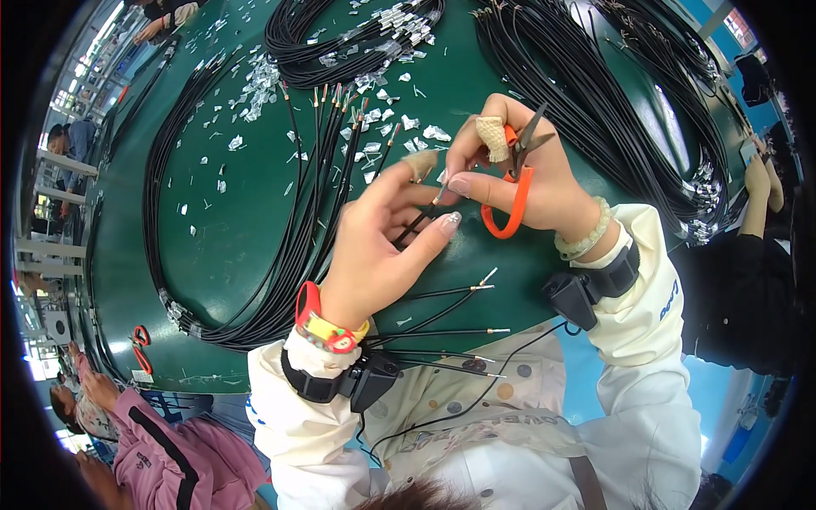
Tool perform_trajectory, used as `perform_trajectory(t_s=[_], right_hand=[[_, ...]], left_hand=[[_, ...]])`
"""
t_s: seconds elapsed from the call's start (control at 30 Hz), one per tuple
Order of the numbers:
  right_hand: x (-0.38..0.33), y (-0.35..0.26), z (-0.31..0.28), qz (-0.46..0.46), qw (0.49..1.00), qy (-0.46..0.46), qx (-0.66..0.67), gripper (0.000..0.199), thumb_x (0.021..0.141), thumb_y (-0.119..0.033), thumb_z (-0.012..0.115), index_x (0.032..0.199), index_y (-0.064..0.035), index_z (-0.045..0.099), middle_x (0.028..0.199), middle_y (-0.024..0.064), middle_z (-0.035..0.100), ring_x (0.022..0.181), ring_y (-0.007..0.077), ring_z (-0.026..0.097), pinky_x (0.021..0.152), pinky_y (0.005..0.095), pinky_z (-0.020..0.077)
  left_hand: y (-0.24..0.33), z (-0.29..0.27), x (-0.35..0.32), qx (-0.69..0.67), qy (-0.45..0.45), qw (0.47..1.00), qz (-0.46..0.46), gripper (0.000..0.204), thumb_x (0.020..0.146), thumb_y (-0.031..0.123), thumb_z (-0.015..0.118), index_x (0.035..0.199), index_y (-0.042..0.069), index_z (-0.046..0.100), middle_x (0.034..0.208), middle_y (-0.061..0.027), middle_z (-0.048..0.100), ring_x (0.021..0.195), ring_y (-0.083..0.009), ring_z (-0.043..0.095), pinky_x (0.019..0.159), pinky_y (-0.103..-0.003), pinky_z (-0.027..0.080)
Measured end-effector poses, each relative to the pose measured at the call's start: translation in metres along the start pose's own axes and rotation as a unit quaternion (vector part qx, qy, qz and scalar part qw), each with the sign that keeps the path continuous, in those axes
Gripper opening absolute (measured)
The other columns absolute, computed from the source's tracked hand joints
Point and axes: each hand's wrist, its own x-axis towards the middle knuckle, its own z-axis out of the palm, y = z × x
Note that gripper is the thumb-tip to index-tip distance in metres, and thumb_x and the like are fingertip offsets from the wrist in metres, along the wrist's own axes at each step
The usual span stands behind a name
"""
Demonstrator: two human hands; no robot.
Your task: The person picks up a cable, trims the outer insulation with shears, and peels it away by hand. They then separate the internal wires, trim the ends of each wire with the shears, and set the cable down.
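Observation:
My left hand (367, 242) grips a thin black cable (414, 228) near its stripped end, the thumb pressing it against the fingers. My right hand (531, 166) pinches the cable's tip between thumb and forefinger. Hooked in that same hand are small orange-handled scissors (526, 194), their blades pointing up and slightly parted. Beige wraps cover a fingertip on each hand. Below my left wrist, several black cable ends (463, 331) with pale tips stick out over the table's near edge. A bundle of black cables (280, 289) curves away behind my left hand, its stripped ends fanned out beyond it.
White scraps (263, 85) litter the green table (229, 255). Coiled cables (297, 51) lie at the back, and a thick cable bundle (586, 102) runs along the right. Red-handled snips (141, 348) rest at the left edge. Other people sit to the left and right.

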Motion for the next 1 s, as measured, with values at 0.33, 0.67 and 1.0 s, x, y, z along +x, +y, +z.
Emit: perform_trajectory(t_s=[0.33, 0.67, 1.0], right_hand=[[-0.006, -0.012, 0.000, -0.060, 0.997, -0.040, -0.035, 0.034, 0.069, 0.003, 0.065, 0.075, -0.0098, 0.034, 0.075, 0.0096, 0.059, 0.071, 0.0140, 0.051, 0.066, 0.0257, 0.0417], [-0.006, -0.003, 0.002, -0.085, 0.989, -0.050, -0.108, 0.035, 0.067, 0.005, 0.066, 0.075, -0.0098, 0.035, 0.076, 0.0088, 0.059, 0.071, 0.0137, 0.051, 0.067, 0.0260, 0.0412], [-0.015, -0.017, 0.042, 0.035, 0.997, 0.030, -0.058, 0.038, 0.085, -0.043, 0.046, 0.086, -0.0047, 0.043, 0.076, 0.0066, 0.057, 0.068, 0.0129, 0.054, 0.065, 0.0243, 0.0417]], left_hand=[[-0.009, -0.013, 0.012, -0.319, -0.257, 0.896, -0.170, 0.025, 0.090, 0.023, 0.045, 0.090, 0.000, 0.056, 0.075, -0.0075, 0.061, 0.055, -0.0081, 0.053, 0.048, -0.017, 0.040], [-0.012, -0.013, 0.009, 0.104, -0.088, 0.983, 0.125, 0.015, 0.088, 0.012, 0.048, 0.081, 0.000, 0.053, 0.065, -0.0046, 0.058, 0.052, -0.0060, 0.051, 0.044, -0.018, 0.038], [-0.009, -0.029, 0.008, -0.107, 0.004, 0.983, -0.148, 0.016, 0.089, 0.014, 0.046, 0.079, 0.002, 0.045, 0.058, -0.0022, 0.051, 0.044, -0.0047, 0.043, 0.040, -0.017, 0.032]])
